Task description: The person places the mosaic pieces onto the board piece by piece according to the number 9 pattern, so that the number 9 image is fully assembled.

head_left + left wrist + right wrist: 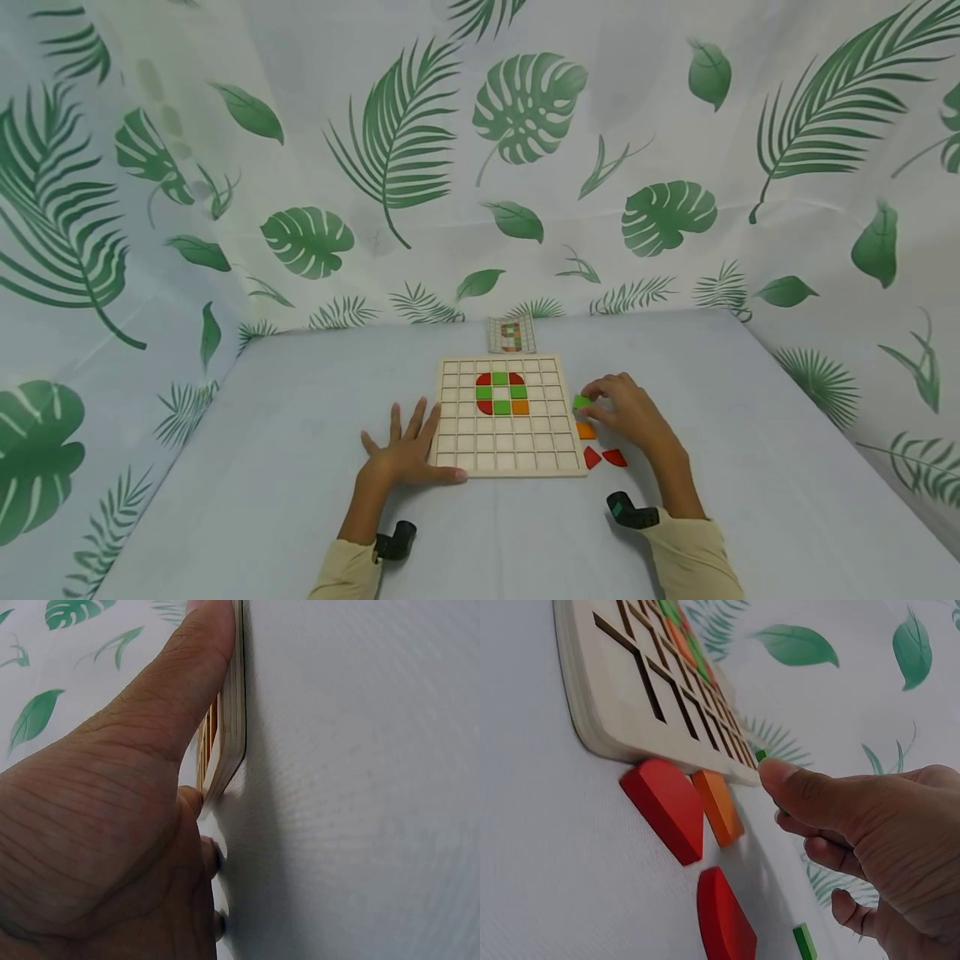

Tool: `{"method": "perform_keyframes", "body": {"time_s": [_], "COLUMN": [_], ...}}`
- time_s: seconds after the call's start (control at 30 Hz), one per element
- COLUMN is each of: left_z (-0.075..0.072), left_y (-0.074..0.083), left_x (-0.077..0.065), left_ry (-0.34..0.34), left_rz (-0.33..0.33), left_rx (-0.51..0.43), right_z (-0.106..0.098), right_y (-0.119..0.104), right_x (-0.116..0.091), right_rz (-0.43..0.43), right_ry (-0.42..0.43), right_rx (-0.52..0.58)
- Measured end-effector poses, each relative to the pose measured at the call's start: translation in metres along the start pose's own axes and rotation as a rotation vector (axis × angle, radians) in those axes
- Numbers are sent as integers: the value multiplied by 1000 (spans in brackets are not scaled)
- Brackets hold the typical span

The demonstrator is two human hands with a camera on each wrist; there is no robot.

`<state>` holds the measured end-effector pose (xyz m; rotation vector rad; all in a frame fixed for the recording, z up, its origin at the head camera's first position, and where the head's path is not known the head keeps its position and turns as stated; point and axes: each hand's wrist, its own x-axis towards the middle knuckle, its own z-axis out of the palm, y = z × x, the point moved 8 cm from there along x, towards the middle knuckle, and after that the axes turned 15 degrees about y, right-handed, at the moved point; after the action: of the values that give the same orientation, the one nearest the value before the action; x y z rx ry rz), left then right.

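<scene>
A wooden grid board (495, 458) lies on the table, with red, green and orange pieces set in a ring in its upper cells. My left hand (405, 457) rests at the board's lower left corner with fingers spread, its thumb (169, 682) along the near edge. Beside the board's right edge, my right hand (633, 412) pinches a green block (582, 403) between thumb and index finger. Below that hand lie an orange block (586, 431) and two red rounded pieces, one red piece (667, 810) close to the board's edge and another red piece (724, 919) farther out.
Behind the board lies a small pattern card (512, 334) showing a coloured grid. Another green block (804, 941) is on the table beneath the right hand. A white leaf-printed cloth (525, 275) rises at the back and sides. Both wrists wear black cameras.
</scene>
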<state>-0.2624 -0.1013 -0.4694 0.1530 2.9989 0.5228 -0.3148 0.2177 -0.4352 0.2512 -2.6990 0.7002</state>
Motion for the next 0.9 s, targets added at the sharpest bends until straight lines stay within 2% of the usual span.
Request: {"method": "perform_keyframes", "body": {"time_s": [0.53,0.73,0.9], "left_z": [-1,-1,-1], "left_y": [2,1,2], "left_x": [1,3,2], "left_ry": [-2,1,-3], "left_rz": [9,10,8], "left_rx": [-4,-7,-8], "right_z": [14,20,29], "right_y": [-30,-40,-46], "right_x": [4,3,-1], "right_rz": [-87,-132,-104], "right_ry": [-72,-78,-113], "right_rx": [41,116,191]}}
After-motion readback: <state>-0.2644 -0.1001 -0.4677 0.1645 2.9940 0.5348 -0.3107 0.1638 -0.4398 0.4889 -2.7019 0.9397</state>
